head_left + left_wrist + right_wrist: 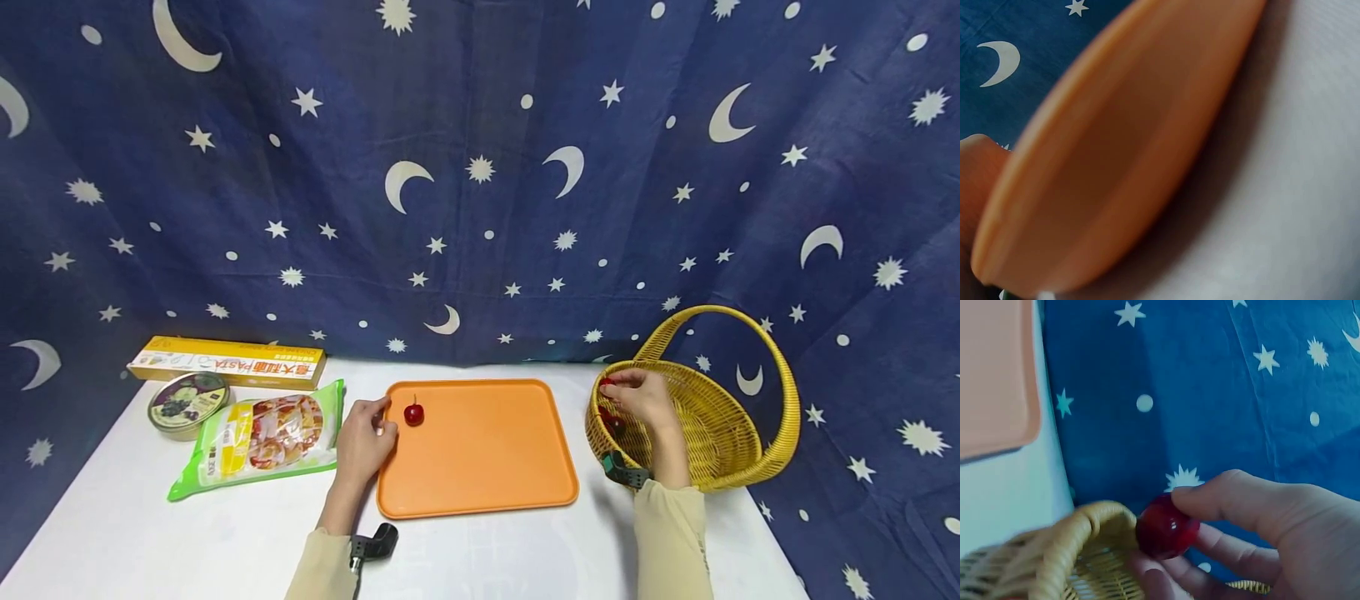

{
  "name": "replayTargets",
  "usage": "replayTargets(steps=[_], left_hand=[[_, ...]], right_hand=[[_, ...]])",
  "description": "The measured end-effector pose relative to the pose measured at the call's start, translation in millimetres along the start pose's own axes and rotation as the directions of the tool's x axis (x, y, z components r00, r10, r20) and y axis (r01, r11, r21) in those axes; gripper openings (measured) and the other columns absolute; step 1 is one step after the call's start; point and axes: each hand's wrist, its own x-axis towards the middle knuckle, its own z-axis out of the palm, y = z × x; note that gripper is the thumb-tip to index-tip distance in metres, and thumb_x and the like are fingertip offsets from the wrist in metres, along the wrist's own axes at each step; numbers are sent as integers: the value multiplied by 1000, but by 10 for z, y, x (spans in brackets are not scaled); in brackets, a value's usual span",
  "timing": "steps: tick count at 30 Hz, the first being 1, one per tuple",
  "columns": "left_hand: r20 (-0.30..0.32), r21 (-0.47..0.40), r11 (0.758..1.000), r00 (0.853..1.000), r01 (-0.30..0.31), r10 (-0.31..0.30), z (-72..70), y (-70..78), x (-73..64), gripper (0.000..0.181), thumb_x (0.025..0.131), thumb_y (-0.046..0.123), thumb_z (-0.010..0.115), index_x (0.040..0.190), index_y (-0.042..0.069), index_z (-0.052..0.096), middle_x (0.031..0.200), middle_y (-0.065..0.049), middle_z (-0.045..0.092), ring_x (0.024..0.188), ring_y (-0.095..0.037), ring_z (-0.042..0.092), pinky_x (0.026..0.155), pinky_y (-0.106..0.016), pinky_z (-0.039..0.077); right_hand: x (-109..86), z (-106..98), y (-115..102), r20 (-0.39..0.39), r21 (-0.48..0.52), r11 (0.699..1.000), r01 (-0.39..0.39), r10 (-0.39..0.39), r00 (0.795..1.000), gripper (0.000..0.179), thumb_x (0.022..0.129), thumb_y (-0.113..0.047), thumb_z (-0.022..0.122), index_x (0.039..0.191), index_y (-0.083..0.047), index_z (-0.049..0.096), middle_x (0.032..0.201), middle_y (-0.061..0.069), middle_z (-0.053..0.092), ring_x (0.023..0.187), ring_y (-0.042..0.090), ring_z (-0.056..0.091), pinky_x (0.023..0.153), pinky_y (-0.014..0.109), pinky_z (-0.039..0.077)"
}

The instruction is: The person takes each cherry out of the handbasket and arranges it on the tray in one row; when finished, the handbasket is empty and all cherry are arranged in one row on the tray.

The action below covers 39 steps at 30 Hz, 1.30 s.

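Beneath a blue curtain of moons and stars, we work at a white tabletop, with a yellow wicker basket to our right and an orange tray in the middle. Left of the tray lie a green-edged food bag, a yellow pasta box and a round tin. Our left hand touches the tray's left edge; we cannot tell whether its fingers are clamped on the rim or merely rest there. Light pressure should be enough to steady the tray without tipping it. Our right hand, over the basket's left side, has thumb and fingers together on a glossy red cherry, just beside the wicker rim. The smooth skin may slip, we judge, so a gentle, even pinch around its widest part would serve us best, and the knuckles should clear the rim before any sideways move. Another red fruit shows inside the basket below, and a lone cherry on the tray stands stem up near the far left corner.
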Motion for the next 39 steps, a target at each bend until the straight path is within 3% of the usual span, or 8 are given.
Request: replayTargets(steps=[7,12,16,20,29,39], left_hand=[[-6,6,1000,1000,-7,7,3,-16,4,42,73,2,64,113,-4,71,90,-15,61,69,-25,56,61,-39,44],[-14,7,1000,1000,-5,5,-1,-21,9,42,73,1,63,113,-4,71,90,-16,61,69,-26,56,61,-40,44],[-7,0,1000,1000,-5,5,-8,-4,3,42,73,1,62,114,-4,71,91,-16,62,70,-26,57,61,-41,44],[-4,2,1000,1000,-11,11,-4,12,-4,41,73,1,62,113,-4,71,90,-16,61,70,-26,57,61,-40,44],[-2,1,1000,1000,-7,7,17,9,1,41,73,1,63,113,-4,71,90,-15,61,69,-24,55,61,-40,44],[-8,6,1000,1000,-5,6,1,7,10,41,73,2,63,113,-4,71,90,-15,62,70,-25,55,63,-41,45]], right_hand=[[53,178,-129,-22,-59,987,146,-148,989,34,84,-4,72,111,14,63,99,25,67,71,6,59,61,23,51],[104,385,-187,-22,-75,982,171,-173,985,31,82,-5,73,108,11,66,100,25,68,66,9,58,57,22,47],[119,589,-207,-1,-52,984,171,-171,985,29,83,-4,73,108,10,67,102,26,67,73,21,67,57,23,50],[126,811,-208,6,-66,981,184,-184,983,27,81,-4,75,104,7,69,98,23,69,76,24,67,59,22,49],[113,1311,-291,50,-45,974,220,-218,975,22,76,-1,76,96,6,71,90,17,70,94,34,63,78,33,47],[57,1827,-355,146,-1,977,212,-210,967,21,74,-4,80,92,4,71,85,14,70,81,25,63,62,27,50]])
